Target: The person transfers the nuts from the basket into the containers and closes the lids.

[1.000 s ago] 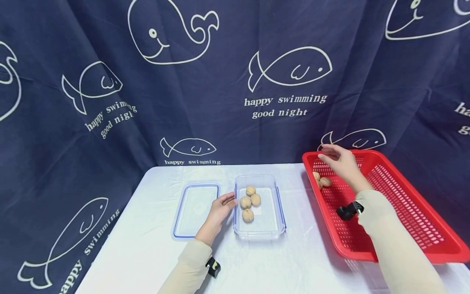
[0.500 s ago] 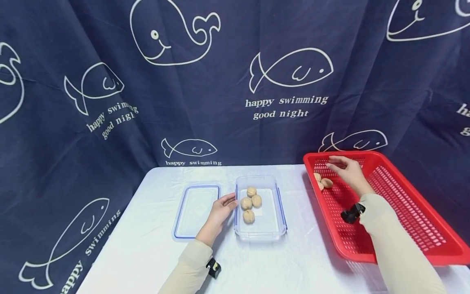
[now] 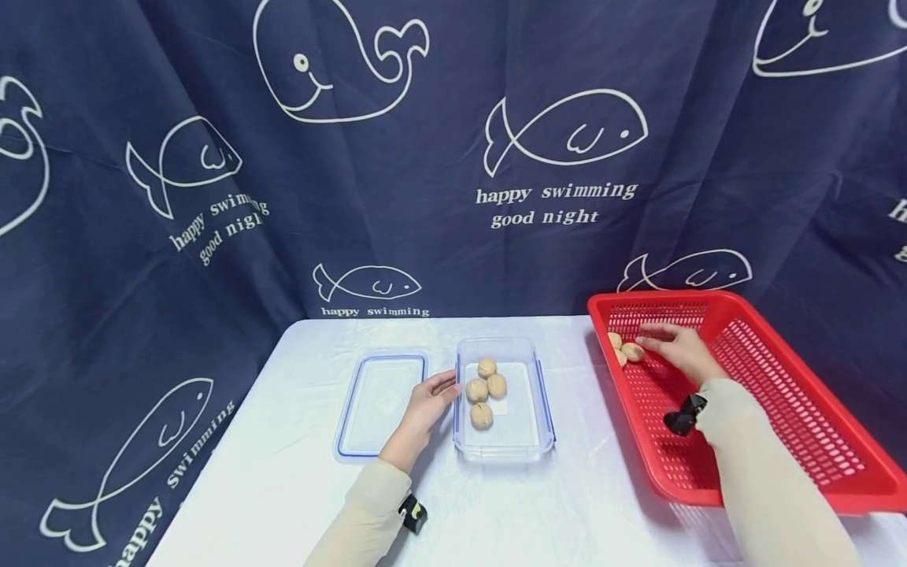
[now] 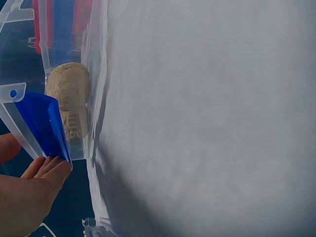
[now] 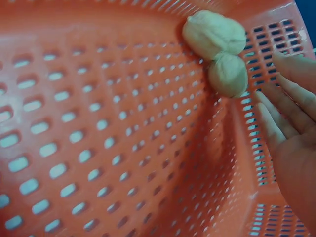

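In the head view, my left hand [image 3: 427, 400] rests against the left wall of a clear plastic food container [image 3: 520, 450]. The left wrist view shows its fingertips touching the blue latch [image 4: 43, 121]. Several walnuts [image 3: 481, 415] lie inside the container, toward its left side. My right hand [image 3: 683, 350] is lowered into a red plastic basket [image 3: 631, 429], fingers spread and slightly bent. Its fingertips are just beside a walnut [image 3: 633, 352] at the basket's left wall, near the far corner. In the right wrist view, a gap shows between hand and walnuts [image 5: 228, 75].
A clear lid with a blue seal [image 3: 379, 405] lies flat on the white tablecloth [image 3: 283, 441], left of the container. Behind the table hangs a navy curtain [image 3: 439, 205] with whale and fish drawings. The basket's raised rim surrounds the right hand.
My right hand has dropped from above the basket's far rim down into it, shifting slightly right and closer to the walnuts. The left hand stays at the container.
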Demonstrator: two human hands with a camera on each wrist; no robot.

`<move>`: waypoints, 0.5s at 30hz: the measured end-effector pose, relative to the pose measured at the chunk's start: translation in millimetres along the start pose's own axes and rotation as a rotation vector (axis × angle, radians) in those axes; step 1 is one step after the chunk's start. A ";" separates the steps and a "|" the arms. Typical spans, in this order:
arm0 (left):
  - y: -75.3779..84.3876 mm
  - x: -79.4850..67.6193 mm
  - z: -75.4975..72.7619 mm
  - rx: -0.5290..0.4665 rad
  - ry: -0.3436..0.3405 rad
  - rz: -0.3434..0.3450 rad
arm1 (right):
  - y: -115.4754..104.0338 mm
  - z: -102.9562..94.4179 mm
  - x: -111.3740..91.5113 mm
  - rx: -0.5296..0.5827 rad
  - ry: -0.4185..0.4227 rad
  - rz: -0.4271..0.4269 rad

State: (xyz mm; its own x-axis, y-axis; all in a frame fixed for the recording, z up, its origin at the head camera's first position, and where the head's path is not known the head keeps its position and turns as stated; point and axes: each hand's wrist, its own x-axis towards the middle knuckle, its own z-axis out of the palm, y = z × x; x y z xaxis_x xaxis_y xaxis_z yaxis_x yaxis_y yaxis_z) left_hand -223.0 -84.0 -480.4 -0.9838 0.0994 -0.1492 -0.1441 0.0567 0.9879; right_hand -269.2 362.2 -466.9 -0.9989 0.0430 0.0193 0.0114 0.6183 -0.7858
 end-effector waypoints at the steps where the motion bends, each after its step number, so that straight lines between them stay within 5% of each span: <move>1: -0.9 0.8 0.1 0.003 0.001 0.003 | 1.5 0.4 -0.3 0.002 -0.022 0.014; 6: -1.7 2.3 0.5 0.010 0.006 0.003 | 6.7 3.7 -1.4 0.036 -0.106 0.082; 15: -1.2 2.2 0.0 0.011 0.006 0.004 | 10.4 6.1 -1.0 0.008 -0.142 0.031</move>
State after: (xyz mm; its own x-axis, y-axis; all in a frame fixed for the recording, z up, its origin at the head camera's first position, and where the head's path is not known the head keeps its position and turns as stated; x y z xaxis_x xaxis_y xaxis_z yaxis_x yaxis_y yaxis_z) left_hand -225.0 -83.9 -481.9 -0.9851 0.0933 -0.1447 -0.1387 0.0672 0.9880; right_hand -268.3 363.8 -478.9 -0.9945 -0.0503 -0.0923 0.0424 0.6120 -0.7898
